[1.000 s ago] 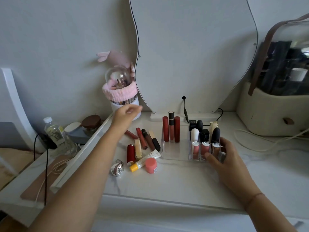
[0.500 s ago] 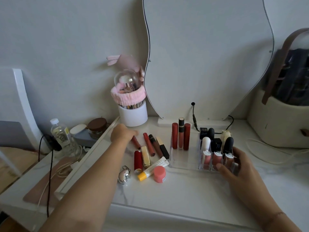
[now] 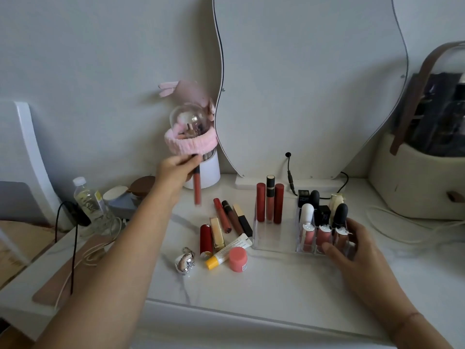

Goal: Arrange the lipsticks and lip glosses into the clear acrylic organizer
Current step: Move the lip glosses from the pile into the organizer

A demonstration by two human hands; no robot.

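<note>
My left hand (image 3: 176, 171) pinches a slim red lip gloss (image 3: 197, 188) by its dark cap, and the tube hangs down above the table. Below it lie several loose tubes: a red gloss (image 3: 222, 218), a brown gloss (image 3: 232, 217), a black-and-gold lipstick (image 3: 242, 219), a gold lipstick (image 3: 217, 234) and a red lipstick (image 3: 206, 241). The clear acrylic organizer (image 3: 274, 238) stands to the right with three tall tubes (image 3: 270, 206) at its back left and several glosses and lipsticks in its right cells. My right hand (image 3: 352, 250) rests on the organizer's front right corner, fingers curled against it.
A yellow-capped white tube (image 3: 227, 251), a pink round jar (image 3: 237, 259) and a silver charm (image 3: 185, 263) lie at the front of the pile. A white brush holder (image 3: 206, 172) with a pink headband, a wavy mirror (image 3: 309, 84), a bag (image 3: 422, 172) and a water bottle (image 3: 88, 202) surround the spot.
My left hand dropped to the pile, took the slim red gloss and lifted it off the table. My right hand stayed at the organizer.
</note>
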